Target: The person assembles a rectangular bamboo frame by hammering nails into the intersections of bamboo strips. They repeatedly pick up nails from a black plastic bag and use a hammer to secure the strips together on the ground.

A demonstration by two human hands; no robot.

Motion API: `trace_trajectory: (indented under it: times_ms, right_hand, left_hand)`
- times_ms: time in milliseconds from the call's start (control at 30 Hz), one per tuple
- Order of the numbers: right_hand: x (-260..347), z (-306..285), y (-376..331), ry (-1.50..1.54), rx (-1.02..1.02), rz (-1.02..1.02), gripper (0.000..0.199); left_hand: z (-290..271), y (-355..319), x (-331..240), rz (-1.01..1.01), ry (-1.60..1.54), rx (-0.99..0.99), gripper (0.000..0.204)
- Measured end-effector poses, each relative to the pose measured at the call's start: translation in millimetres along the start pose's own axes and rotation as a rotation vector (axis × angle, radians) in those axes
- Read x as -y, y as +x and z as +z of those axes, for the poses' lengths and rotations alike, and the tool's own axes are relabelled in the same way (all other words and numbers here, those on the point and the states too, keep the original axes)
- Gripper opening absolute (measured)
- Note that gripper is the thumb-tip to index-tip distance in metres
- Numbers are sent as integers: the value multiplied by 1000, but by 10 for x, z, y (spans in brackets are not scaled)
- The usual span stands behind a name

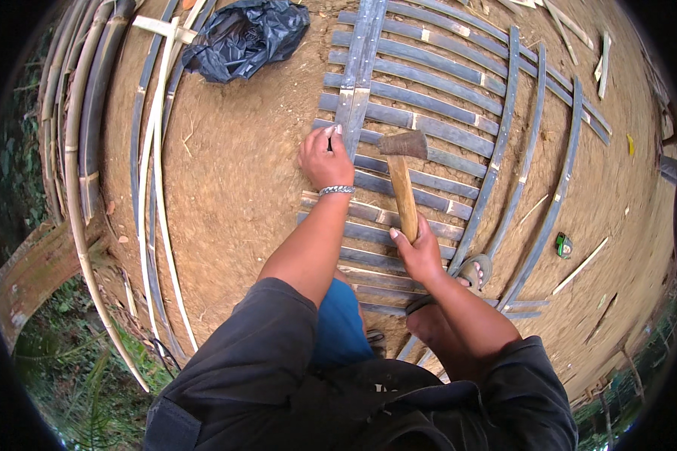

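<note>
My right hand (421, 255) is wrapped round the lower wooden handle of a hatchet (403, 188). Its rusty, dark head is raised over a lattice of split bamboo slats (429, 124) lying on the ground. My left hand (326, 159), with a chain bracelet at the wrist, is closed at the left edge of a long bamboo strip (359, 71) crossing those slats. Thumb and fingertips are drawn together there; anything small between them cannot be made out. Pale dots run along this crossing strip.
A black plastic bag (247, 39) lies at the upper left, beside loose bamboo strips (152, 161). Thick bamboo poles (90, 113) line the far left. On the right are more strips (553, 199) and a green tape measure (563, 245). My sandalled foot (475, 272) is beside the lattice.
</note>
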State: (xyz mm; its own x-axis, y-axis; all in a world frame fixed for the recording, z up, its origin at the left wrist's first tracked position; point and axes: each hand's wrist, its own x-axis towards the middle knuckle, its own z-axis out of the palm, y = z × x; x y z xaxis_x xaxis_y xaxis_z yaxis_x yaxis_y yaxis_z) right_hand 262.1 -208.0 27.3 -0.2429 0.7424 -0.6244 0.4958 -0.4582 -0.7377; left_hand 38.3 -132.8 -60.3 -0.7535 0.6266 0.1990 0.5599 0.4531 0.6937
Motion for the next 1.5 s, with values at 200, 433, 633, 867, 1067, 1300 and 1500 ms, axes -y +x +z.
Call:
trace_trajectory:
  times_ms: [200,433,633,867,1067,1300,1500]
  right_hand:
    - [39,11,57,-78,24,-76,52]
    - [194,34,112,-140,40,0,58]
    - [206,31,187,-138,43,-9,51]
    - [552,-60,376,-486,4,-246,47]
    - [663,-87,526,-591,-33,-401,47]
    - [746,-85,540,-567,-52,-347,46]
    - [692,-113,654,-722,26,-306,47]
  left_hand:
    - [-51,10,-72,31,72,-12,14]
    - [-64,17,-72,13,59,5,13]
    - [-44,0,-54,43,74,-16,11]
    - [-62,16,-63,42,79,-5,9]
    - [-71,13,-77,40,88,15,9]
    - [-75,11,-76,34,106,6,8]
    - [-78,32,-63,42,76,18,8]
